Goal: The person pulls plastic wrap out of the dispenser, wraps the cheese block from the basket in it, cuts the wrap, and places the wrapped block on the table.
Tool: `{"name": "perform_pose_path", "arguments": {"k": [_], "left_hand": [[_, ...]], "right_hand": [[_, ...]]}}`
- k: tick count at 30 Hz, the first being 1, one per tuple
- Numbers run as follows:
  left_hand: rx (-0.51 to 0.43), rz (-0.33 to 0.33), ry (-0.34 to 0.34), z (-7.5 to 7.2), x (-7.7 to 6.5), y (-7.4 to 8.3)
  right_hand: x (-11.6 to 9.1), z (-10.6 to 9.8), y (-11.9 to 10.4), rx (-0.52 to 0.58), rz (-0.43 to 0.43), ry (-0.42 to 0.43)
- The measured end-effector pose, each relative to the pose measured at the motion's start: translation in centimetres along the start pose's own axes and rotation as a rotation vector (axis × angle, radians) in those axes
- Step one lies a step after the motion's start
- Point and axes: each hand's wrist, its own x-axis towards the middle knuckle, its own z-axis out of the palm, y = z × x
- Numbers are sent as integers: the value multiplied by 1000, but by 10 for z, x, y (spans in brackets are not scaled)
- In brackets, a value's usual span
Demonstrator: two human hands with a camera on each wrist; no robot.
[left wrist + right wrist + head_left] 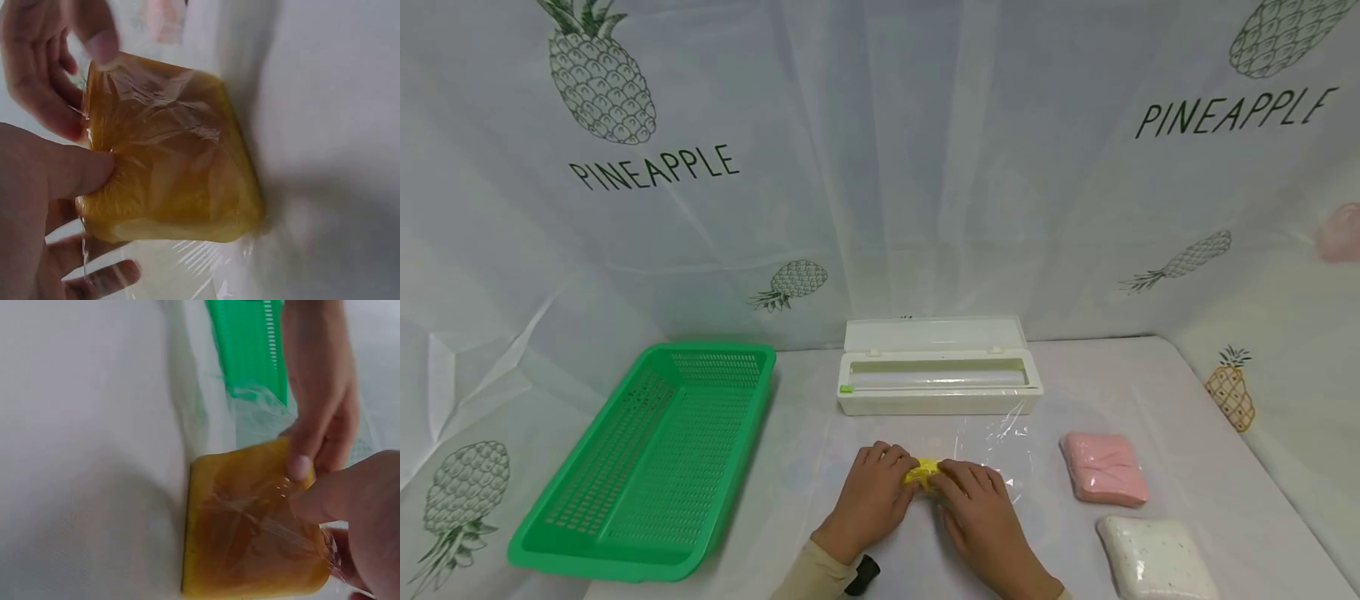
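A yellow block (922, 473) stands on edge between both hands, with wrinkled clear plastic film (169, 100) over its face. My left hand (874, 496) pinches its left end, thumb (81, 172) on the near face and fingers behind. The right hand (988, 525) grips the other end, its thumb (331, 497) pressed on the film-covered face. Loose film (1000, 446) lies on the table behind the block, running toward the white film dispenser (940, 404). Parts of the block are hidden under the fingers.
At the left stands a green plastic basket (696, 533). On the right lie a pink film-wrapped block (1105, 468) and a white speckled one (1157, 558). The dispenser's lid (934, 335) is raised. A black object (862, 575) shows near the left wrist.
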Motion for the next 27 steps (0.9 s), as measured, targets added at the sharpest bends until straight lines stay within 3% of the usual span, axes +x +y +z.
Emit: {"name": "perform_pose_path", "arguments": {"k": [6, 11, 16, 21, 27], "left_hand": [[52, -36, 80, 2, 11, 2], [162, 9, 120, 7, 14, 9], [283, 16, 73, 18, 14, 11], [311, -9, 4, 30, 16, 5], [304, -10, 4, 40, 21, -5]], "right_hand": [[4, 6, 4, -91, 16, -81], [13, 11, 12, -150, 43, -175], [22, 16, 21, -166, 57, -204], [25, 23, 26, -178, 47, -171], [25, 32, 30, -210, 23, -173]]}}
